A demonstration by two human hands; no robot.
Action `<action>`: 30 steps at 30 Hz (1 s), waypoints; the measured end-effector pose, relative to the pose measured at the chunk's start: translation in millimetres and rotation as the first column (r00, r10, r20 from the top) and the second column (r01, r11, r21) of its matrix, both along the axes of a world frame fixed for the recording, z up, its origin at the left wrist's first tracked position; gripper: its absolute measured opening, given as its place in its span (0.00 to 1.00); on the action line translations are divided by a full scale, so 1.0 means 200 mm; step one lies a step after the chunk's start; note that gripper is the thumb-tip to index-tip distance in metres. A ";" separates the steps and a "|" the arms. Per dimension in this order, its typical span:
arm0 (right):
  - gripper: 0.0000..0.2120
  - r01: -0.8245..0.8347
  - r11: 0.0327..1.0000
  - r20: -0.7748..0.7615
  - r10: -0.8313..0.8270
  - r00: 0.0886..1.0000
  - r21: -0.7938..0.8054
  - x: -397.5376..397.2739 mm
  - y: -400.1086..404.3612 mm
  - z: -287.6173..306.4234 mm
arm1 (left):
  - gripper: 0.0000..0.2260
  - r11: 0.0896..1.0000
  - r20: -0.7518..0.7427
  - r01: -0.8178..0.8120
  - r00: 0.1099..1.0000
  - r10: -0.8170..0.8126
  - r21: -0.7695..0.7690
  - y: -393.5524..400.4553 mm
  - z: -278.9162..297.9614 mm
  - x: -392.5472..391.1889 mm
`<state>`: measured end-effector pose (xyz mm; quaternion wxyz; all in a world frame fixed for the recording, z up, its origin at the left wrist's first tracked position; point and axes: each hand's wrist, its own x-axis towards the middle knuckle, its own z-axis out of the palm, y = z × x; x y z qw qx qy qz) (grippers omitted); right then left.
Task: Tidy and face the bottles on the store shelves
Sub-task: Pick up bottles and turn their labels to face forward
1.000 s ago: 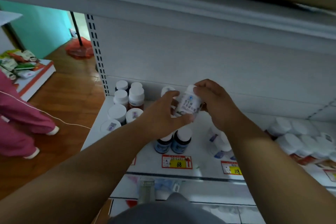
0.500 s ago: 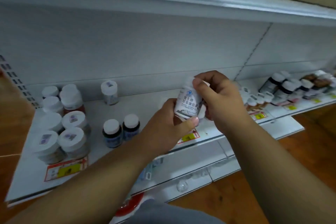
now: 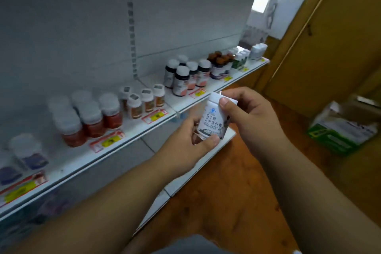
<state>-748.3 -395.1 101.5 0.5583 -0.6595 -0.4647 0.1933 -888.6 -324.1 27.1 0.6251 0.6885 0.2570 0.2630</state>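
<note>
Small white bottle [image 3: 212,118], white cap, label facing outward with dark printed characters and a small blue emblem near the top; a darker picture runs along the label's lower edge. It is held upright, slightly tilted, in front of the white shelf [image 3: 132,130] and just off its front lip, clear of the rows standing there. Left hand [image 3: 185,146] cups the bottle from below and behind, fingers curled round the base, thumb pressed across the lower front of the label. Right hand [image 3: 249,113] closes on the upper part, thumb on the shoulder beside the cap, fingers wrapped behind; a scrap of white shows under those fingers, unclear what. Both hands half closed, both gripping the same bottle. On the shelf behind it: red-filled bottles [image 3: 90,117] with pale caps to the left, smaller amber bottles [image 3: 144,101] nearer, dark bottles [image 3: 183,76] with white caps further along to the right. Yellow-and-red price tags [image 3: 155,116] line the shelf's front strip.
</note>
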 end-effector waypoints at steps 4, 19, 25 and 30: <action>0.07 0.094 0.995 0.001 -0.094 0.996 -0.022 0.42 -0.11 -0.01 | 0.30 0.996 -0.040 0.087 0.995 -0.087 0.014 -0.05 0.00 0.47; 0.08 0.275 0.957 -0.118 -0.285 0.951 -0.091 1.85 0.36 -0.08 | 0.27 0.966 -0.122 0.255 0.961 -0.248 0.042 0.53 -0.05 2.00; 0.09 0.337 0.936 -0.106 -0.348 0.932 -0.104 2.43 0.44 -0.06 | 0.22 0.935 -0.175 0.342 0.930 -0.323 0.096 0.68 -0.03 2.64; 0.09 0.249 0.949 -0.042 -0.262 0.964 -0.194 3.00 0.60 -0.17 | 0.21 0.950 -0.196 0.284 0.947 -0.256 0.129 0.81 -0.12 3.13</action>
